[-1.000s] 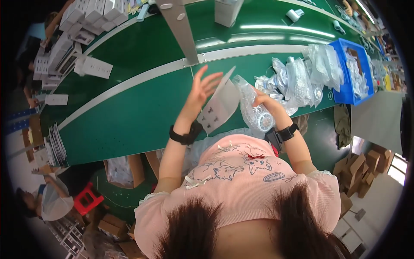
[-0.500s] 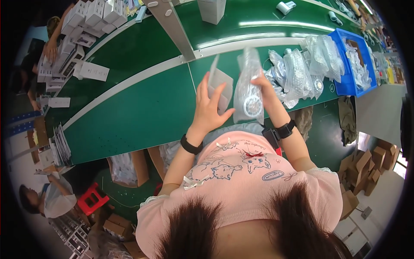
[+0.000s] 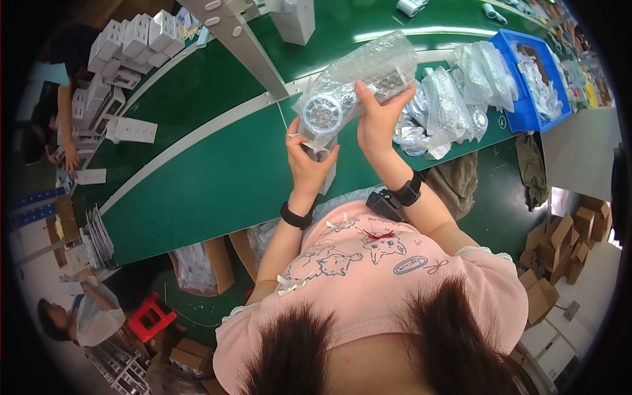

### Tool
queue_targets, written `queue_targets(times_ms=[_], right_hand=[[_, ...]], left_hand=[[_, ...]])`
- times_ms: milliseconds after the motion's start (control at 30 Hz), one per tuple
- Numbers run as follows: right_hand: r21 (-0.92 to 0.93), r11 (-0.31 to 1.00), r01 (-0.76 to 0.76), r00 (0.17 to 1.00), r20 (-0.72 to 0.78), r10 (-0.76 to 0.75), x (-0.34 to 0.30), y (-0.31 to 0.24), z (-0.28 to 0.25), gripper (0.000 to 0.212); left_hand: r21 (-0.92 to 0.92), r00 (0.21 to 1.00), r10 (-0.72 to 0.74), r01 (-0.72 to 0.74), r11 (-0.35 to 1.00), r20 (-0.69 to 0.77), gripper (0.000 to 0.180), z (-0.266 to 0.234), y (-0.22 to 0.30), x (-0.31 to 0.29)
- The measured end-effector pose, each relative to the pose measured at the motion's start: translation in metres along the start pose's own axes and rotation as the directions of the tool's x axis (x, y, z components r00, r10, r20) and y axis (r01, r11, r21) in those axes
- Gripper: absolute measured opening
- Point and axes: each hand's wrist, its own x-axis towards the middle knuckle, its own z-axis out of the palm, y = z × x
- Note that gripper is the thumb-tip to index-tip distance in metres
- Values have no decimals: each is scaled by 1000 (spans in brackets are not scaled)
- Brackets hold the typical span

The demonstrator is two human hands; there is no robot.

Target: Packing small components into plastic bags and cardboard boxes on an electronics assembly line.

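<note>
My right hand grips a clear bubble-wrap bag holding a pale device with a round, ringed head, which looks like a small handheld fan. The bag is tilted, its round end low and to the left. Beneath that end my left hand is closed round a narrow white box, mostly hidden by the bag and fingers. The bag's lower end overlaps the top of the box; whether any of it is inside I cannot tell. More bubble-wrapped devices lie in a pile right of my right hand.
A blue bin of wrapped items stands at the right. A metal post rises behind the green bench, near an upright white box. White boxes are stacked far left, near another person's hand. Opened cartons sit below the bench.
The wrapped device has swung from nearly upright to tilted and moved left, over the box. My left hand has lowered the box slightly and turned it beneath the bag.
</note>
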Motion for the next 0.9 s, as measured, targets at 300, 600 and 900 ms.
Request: queue_targets(times_ms=[300,600,900], right_hand=[[207,867,-453,891,71,448,16,-41,-13,67],[-382,829,410,912,184,-366,-2,7,1,70],[51,985,-166,986,-26,167,22,5,-20,70]], left_hand=[[14,994,-108,108,994,3,66,6,6,14],[69,993,117,-117,991,-6,70,25,-5,3],[85,987,158,-154,984,-40,68,21,-1,3]])
